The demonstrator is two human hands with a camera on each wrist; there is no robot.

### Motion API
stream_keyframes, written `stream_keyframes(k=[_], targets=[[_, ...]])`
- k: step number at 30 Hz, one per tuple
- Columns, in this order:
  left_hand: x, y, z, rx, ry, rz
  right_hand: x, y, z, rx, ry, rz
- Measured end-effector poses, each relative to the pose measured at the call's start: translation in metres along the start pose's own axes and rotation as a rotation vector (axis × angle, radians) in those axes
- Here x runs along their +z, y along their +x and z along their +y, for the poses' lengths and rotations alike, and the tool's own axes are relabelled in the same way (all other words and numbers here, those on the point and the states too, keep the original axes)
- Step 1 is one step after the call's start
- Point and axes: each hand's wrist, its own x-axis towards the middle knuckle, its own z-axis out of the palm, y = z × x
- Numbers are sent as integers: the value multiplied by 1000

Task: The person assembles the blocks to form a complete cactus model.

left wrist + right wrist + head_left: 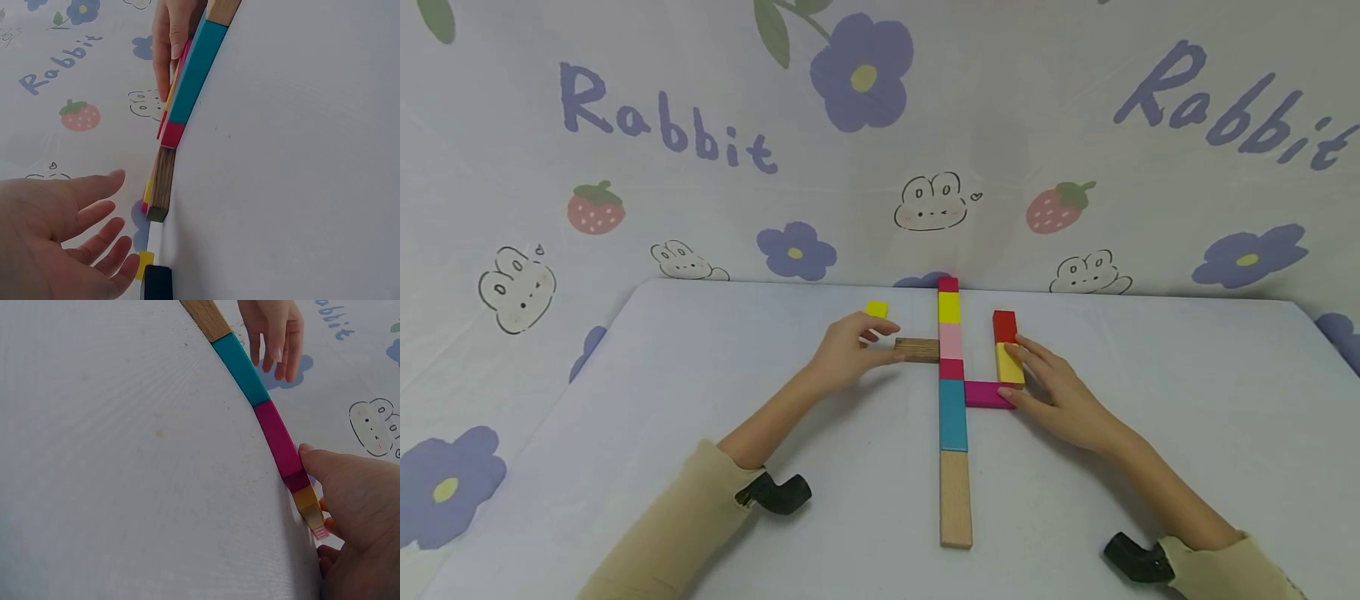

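A straight line of wooden blocks runs away from me on the white table: natural wood (pixel 956 500), blue (pixel 953 415), crimson (pixel 951 369), pink (pixel 951 341), yellow (pixel 949 307) and a red one at the far end. A dark brown block (pixel 917 350) juts left from it. My left hand (pixel 850 354) is at this block's outer end, its fingers spread and loose in the left wrist view. A magenta block (pixel 985 394) extends right from the line; a yellow-orange block (pixel 1011 364) and a red block (pixel 1004 326) run back from its end. My right hand (pixel 1060 400) touches the yellow-orange block with its fingertips, thumb at the magenta block.
A loose yellow block (pixel 877 309) lies near the table's back edge, behind my left hand. The white table (pixel 737 533) meets a printed cloth (pixel 700 208) at the back. Black mounts (pixel 778 493) stick out from both sleeves.
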Motion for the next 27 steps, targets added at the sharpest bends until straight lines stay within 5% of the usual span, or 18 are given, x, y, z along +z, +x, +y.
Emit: stream_keyframes(k=[12,27], targets=[[-28,-24,-16,13,-1,38,1,0,1,3,8,9],[-54,-47,-49,-96,-22,36,1,0,-1,0,8,9]])
